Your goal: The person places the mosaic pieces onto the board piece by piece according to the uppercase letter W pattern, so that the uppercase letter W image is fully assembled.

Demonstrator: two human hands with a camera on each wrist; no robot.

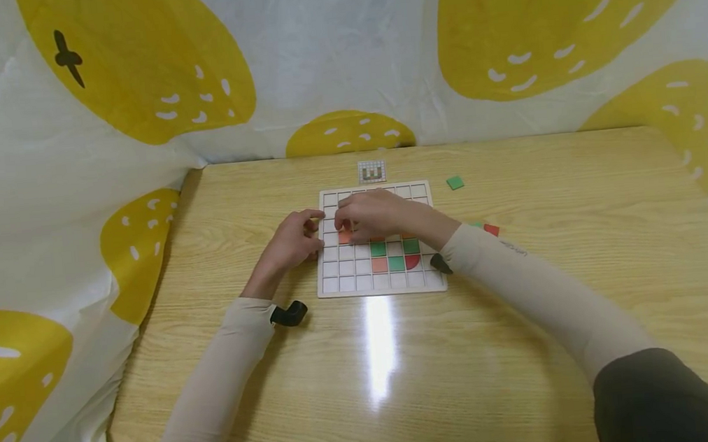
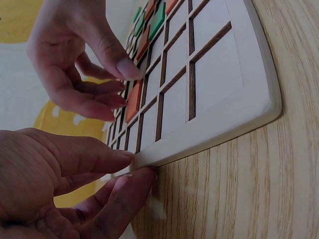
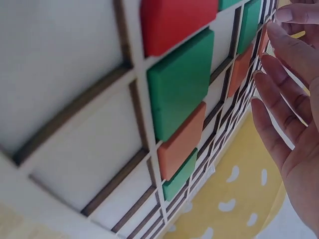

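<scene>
A white gridded board lies on the table with green, orange and red tiles in some of its squares. My right hand reaches over its upper left part, fingers bent loosely. In the left wrist view, the right thumb and fingertips come close beside an orange tile, and no tile shows between them. At the board's left side my left hand touches the rim with its fingertips. Nearer me sit green tiles, an orange tile and a rounded red tile. The right forearm hides some squares.
A small card with a grid pattern lies behind the board. Off to its right are a loose green tile and, past the right wrist, a red tile. A patterned curtain hangs behind the table.
</scene>
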